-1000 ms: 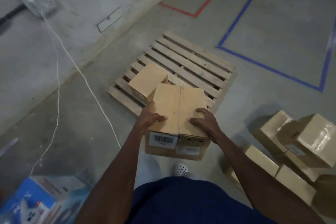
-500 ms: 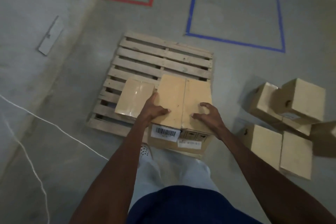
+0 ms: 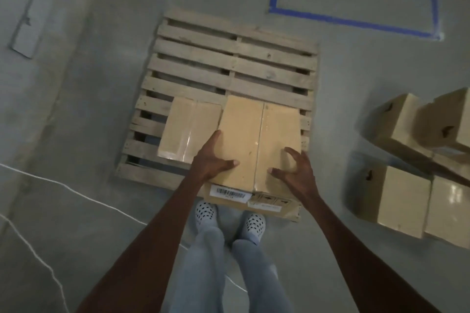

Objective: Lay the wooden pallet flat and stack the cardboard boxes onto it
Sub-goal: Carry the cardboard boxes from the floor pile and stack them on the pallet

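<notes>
The wooden pallet (image 3: 229, 58) lies flat on the concrete floor. One cardboard box (image 3: 188, 129) sits on its near left part. A second cardboard box (image 3: 254, 134), with a barcode label on its near face, is right beside the first, over the pallet's near right part and overhanging the near edge. My left hand (image 3: 211, 160) grips its left edge, thumb on top. My right hand (image 3: 295, 173) holds its near right corner with arched, spread fingers. Whether the box rests on the slats is hidden.
Several more cardboard boxes (image 3: 404, 198) lie in a loose heap on the floor to the right. A white cable (image 3: 76, 190) runs across the floor at left, near the wall (image 3: 38, 33). Blue tape (image 3: 356, 20) marks a rectangle beyond the pallet. My feet (image 3: 206, 213) stand at the pallet's near edge.
I have stepped up square to the pallet. The held box has moved forward and down, to right beside the box on the pallet. Both hands keep their hold.
</notes>
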The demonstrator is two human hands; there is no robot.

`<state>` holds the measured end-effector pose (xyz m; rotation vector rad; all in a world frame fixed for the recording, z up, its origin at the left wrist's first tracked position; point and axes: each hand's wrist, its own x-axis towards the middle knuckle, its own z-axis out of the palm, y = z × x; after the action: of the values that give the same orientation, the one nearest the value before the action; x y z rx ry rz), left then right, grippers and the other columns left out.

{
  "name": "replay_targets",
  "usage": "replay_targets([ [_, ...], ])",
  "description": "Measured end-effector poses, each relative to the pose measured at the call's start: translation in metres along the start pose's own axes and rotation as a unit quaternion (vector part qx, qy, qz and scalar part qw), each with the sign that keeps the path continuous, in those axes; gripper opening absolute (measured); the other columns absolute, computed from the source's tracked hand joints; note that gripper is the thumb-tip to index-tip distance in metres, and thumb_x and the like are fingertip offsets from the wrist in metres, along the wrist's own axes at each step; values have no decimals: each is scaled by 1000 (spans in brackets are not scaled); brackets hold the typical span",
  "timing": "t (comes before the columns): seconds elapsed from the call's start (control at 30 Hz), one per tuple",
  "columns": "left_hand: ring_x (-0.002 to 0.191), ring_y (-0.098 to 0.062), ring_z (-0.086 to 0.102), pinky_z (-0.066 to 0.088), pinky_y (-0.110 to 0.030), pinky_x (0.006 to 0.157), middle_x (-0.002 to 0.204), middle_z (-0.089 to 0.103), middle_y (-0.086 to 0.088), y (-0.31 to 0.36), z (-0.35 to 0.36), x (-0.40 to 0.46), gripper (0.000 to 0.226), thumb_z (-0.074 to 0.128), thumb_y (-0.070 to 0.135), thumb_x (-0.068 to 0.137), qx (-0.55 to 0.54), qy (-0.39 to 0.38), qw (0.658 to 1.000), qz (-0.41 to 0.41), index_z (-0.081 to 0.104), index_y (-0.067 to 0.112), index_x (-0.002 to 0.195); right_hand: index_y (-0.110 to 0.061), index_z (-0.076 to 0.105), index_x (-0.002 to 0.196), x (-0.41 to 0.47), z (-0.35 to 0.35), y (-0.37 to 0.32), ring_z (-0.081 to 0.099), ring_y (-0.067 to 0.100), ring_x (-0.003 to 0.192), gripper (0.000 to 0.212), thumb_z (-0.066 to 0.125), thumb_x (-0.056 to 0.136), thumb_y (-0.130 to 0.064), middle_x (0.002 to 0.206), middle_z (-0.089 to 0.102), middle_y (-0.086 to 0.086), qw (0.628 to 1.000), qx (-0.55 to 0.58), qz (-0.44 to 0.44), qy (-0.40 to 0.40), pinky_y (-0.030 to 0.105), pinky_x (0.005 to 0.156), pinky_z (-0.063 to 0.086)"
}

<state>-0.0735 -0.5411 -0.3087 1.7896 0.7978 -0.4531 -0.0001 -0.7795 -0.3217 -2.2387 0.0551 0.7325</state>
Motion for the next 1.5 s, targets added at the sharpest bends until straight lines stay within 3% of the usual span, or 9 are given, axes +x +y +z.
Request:
replay_targets([
  [0.3,144,-18,27,25,-26,109,162,19,3,-179,70,186,105,85,28,73,130,-50,989,46,20,31,154,-18,45,142,139,164,159,40,28,132,78,84,74,-23,150,35,9,997,-50,-25,53,31,93,36],
  [0.53,134,-33,45,46,-42,103,165,-6,-3,-265,97,248,101,81,23,78,303,-67,948,75,16,33,154,-26,35,149,196,251,247,15,33,147,91,84,73,-35,163,6,10,993,-76,-76,56,58,110,36],
  [0.63,146,-28,25,50,-44,99,162,-21,-3,-277,105,242,96,78,16,80,328,-53,936,116,18,30,153,-30,17,155,189,254,259,6,31,150,105,82,74,-42,164,-7,6,994,-77,-68,29,53,110,30],
  [0.7,151,-26,8,41,-45,106,162,-22,-5,-280,105,238,91,78,23,81,370,-48,911,176,22,26,153,-27,2,158,176,252,262,-7,28,149,122,82,69,-51,162,-22,6,990,-109,-85,-10,46,107,25],
  [0.77,151,-28,-8,13,-51,118,161,-24,-9,-283,102,239,103,77,48,76,467,-57,856,216,15,23,154,-24,-5,157,166,252,264,-17,28,147,134,81,62,-60,159,-32,7,979,-155,-124,-44,44,103,26],
  [0.87,146,-34,-25,-10,-64,111,156,-32,-15,-289,93,243,130,70,74,62,576,-60,789,204,-10,28,154,-16,0,157,162,250,268,-3,41,149,133,82,61,-59,159,-27,18,962,-214,-163,-50,50,99,40],
  [0.97,147,-35,-22,3,-67,113,156,-33,-16,-291,80,250,130,74,65,67,572,-66,802,161,-21,34,151,-15,4,157,167,248,266,13,47,147,129,84,63,-52,160,-20,21,958,-233,-165,-40,55,91,50],
  [1.23,148,-29,-17,8,-59,116,153,-36,-12,-293,79,255,117,79,33,77,515,-59,842,149,-9,33,154,-8,13,155,191,243,261,11,39,144,114,59,71,-69,160,-12,28,945,-230,-230,-24,56,88,52],
  [1.5,150,-28,-13,15,-55,117,158,-28,-13,-287,76,255,105,70,13,86,522,-68,837,152,-7,28,155,-12,13,153,201,243,261,19,48,144,110,58,69,-68,159,-9,31,937,-239,-254,-16,56,90,50],
])
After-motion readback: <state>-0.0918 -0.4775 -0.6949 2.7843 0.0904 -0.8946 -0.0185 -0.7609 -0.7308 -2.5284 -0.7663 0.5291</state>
